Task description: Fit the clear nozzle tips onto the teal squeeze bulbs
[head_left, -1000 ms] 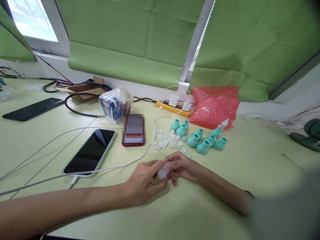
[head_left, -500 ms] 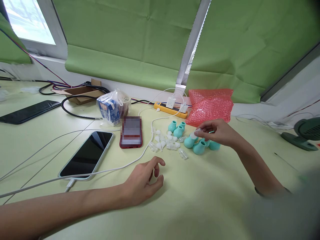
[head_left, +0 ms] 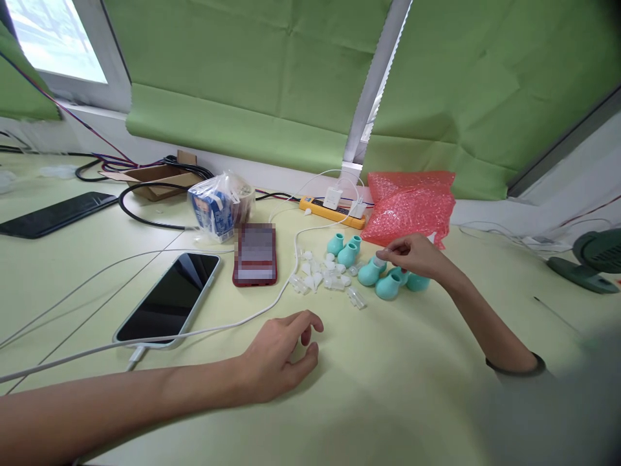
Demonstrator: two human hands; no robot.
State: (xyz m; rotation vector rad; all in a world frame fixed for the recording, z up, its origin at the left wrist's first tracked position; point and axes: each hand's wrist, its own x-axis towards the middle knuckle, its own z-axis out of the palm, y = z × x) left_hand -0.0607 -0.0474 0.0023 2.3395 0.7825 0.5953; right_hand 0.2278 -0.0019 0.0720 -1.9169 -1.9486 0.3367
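Right hand (head_left: 412, 254) has a small translucent piece (head_left: 380, 257) pinched between thumb and fingers, gap narrow, right at the mouth of a teal bulb (head_left: 369, 274) on the bench (head_left: 388, 395). Can't tell whether it's seated or just touching; the fingers cover most of it. Left hand (head_left: 281, 356) holds nothing, fingers loosely curled, thumb apart, near side of the bench. Piece looks like thin clear plastic: light, fairly stiff, probably slick, might crack if squeezed hard. I'd take it by the side wall, fingertips only. Bulb looks like soft rubber, light, likely to dent and roll; hold it round the neck, not the belly. Nobody's steadying it. Clearance is poor: another teal bulb (head_left: 387, 285) sits just beside it, more are partly hidden under the right hand, and a white pointed tip (head_left: 431, 237) pokes up behind. Three teal bulbs (head_left: 346, 255) stand further left. Loose clear and white parts (head_left: 317, 272) are scattered left of that, easy to knock; one clear tube (head_left: 356, 298) lies nearest the front. White cable (head_left: 264, 316) passes left of the parts, clear of the right hand. Red bubble-wrap bag (head_left: 410, 204) and yellow power strip (head_left: 332, 212) are behind, not blocking.
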